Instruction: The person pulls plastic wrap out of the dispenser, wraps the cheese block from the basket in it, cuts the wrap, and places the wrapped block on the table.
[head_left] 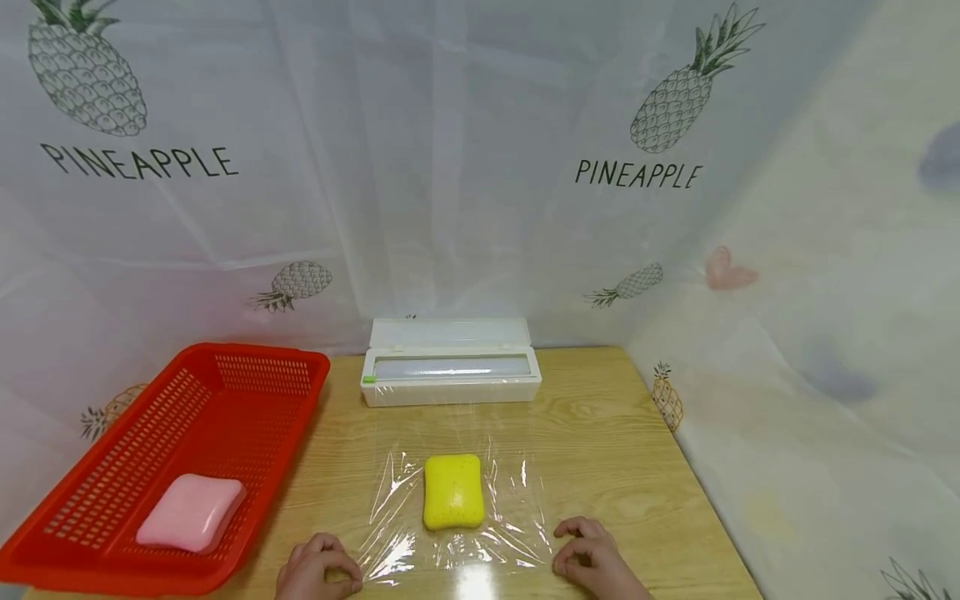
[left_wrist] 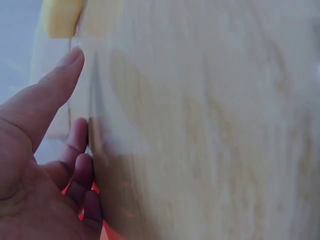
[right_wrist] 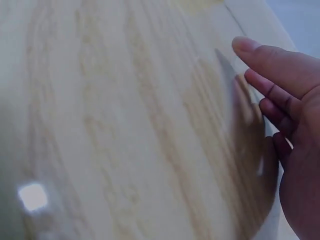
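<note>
A yellow block with rounded corners (head_left: 453, 492), like a bar of soap, lies on a sheet of clear plastic wrap (head_left: 393, 554) in the middle of the table. The wrap runs back to a white wrap dispenser (head_left: 450, 393) with its lid raised. My left hand (head_left: 318, 568) is at the wrap's near left corner; in the left wrist view its thumb and fingers (left_wrist: 79, 135) stand apart, with the fingertips low against the table. At the near right corner is my right hand (head_left: 596, 557), its thumb separated from its bent fingers (right_wrist: 272, 95). Whether either hand touches the film is unclear.
A red plastic basket (head_left: 288, 433) stands on the left with a pink rounded block (head_left: 191, 511) inside. The wooden table (head_left: 622, 450) ends at a pineapple-print curtain (head_left: 480, 208) behind and on the right.
</note>
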